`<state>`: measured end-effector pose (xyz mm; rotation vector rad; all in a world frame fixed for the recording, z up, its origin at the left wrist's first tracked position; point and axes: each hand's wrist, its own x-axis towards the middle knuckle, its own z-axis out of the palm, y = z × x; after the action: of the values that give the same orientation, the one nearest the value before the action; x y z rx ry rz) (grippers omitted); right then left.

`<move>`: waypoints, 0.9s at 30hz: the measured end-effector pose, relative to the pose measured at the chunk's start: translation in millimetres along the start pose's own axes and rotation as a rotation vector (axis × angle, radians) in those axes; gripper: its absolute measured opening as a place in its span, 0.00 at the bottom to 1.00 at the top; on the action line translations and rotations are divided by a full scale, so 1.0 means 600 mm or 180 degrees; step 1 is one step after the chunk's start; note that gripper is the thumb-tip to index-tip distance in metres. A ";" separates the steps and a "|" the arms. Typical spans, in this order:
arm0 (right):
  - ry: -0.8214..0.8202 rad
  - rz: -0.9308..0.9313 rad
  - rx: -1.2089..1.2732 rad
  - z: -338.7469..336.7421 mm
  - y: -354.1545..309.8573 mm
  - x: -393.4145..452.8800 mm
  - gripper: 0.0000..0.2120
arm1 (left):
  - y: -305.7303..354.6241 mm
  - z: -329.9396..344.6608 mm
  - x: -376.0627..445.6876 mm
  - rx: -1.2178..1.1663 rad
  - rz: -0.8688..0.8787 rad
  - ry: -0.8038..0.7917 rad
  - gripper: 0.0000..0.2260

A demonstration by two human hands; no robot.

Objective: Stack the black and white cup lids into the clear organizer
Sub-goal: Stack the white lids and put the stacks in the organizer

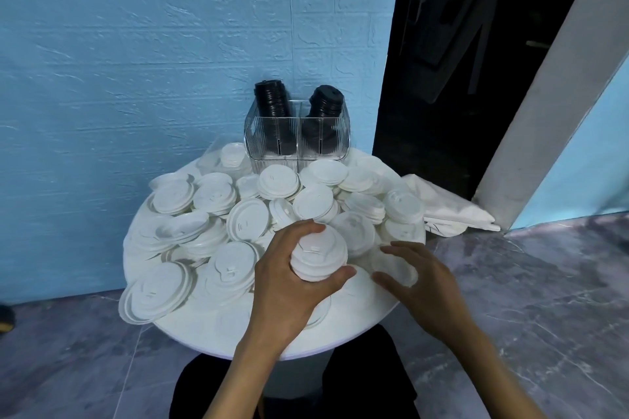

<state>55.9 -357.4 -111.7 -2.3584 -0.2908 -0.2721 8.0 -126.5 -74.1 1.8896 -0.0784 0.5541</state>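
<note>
My left hand (289,279) grips a short stack of white lids (318,257) just above the near part of the round white table (258,333). My right hand (418,279) rests beside it on a loose white lid (396,265), fingers curled over its edge. Several white lids (211,214) lie scattered in heaps across the table. At the table's far edge stands the clear organizer (296,136), with two stacks of black lids (272,100) leaning in its back compartments. Its front compartments look bare.
A blue textured wall rises behind the table. A white cloth bag (446,204) lies at the table's right on the floor edge. A dark doorway and a grey pillar (551,95) stand to the right. Grey marbled floor surrounds the table.
</note>
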 end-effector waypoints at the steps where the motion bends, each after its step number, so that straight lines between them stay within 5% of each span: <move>1: 0.0109 -0.0007 0.0026 -0.008 -0.008 0.000 0.19 | -0.001 0.000 0.000 0.0004 0.0001 -0.0001 0.28; 4: 0.0350 -0.0002 0.0497 -0.036 -0.048 0.001 0.16 | 0.001 0.000 0.001 0.0028 -0.0001 -0.0042 0.28; 7: 0.0001 0.0118 0.1939 -0.050 -0.115 0.007 0.14 | 0.004 0.001 -0.001 0.0056 0.0015 -0.0100 0.28; 10: -0.0146 0.0246 0.2537 -0.043 -0.167 0.019 0.15 | 0.006 0.002 -0.003 0.0078 0.0034 -0.0137 0.29; 17: 0.0349 0.0232 0.2280 -0.030 -0.193 0.049 0.25 | 0.006 -0.012 -0.004 0.0192 -0.0042 -0.0058 0.39; 23: -0.0214 0.0325 0.2089 -0.021 -0.202 0.072 0.15 | 0.018 -0.014 -0.002 0.0133 -0.0118 -0.0175 0.51; 27: -0.0126 0.0155 0.1578 0.004 -0.199 0.076 0.09 | 0.018 -0.009 -0.001 0.0086 -0.0099 -0.0167 0.54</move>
<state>65.4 -265.4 -23.2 -1.8794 -0.2821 -0.1122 2.2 -126.1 -63.5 1.9288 -0.0760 0.4865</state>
